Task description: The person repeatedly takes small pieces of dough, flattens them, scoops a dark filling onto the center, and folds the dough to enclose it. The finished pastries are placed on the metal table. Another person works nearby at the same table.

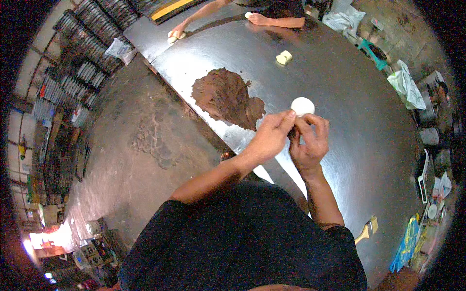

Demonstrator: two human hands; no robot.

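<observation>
A smooth white round of what looks like dough (303, 105) shows just beyond my fingertips, above the metal table (349, 121). My left hand (273, 135) is closed in a pinch at its lower left edge. Close beside it, my right hand (310, 138) has bent fingers gripping the round's near side. The fingertips of both hands meet there and hide part of it. Left of my hands, a large mound of brown paste (223, 94) is spread on the table, its surface rough and lumpy.
Pale dough pieces (284, 57) lie farther off. Across the table, a co-worker's hand (178, 33) touches pale pieces; the other hand (259, 19) has a white piece beside it. A brush (367, 229) lies near right. Plastic bags (405, 85) and a scale (424, 179) line the right edge.
</observation>
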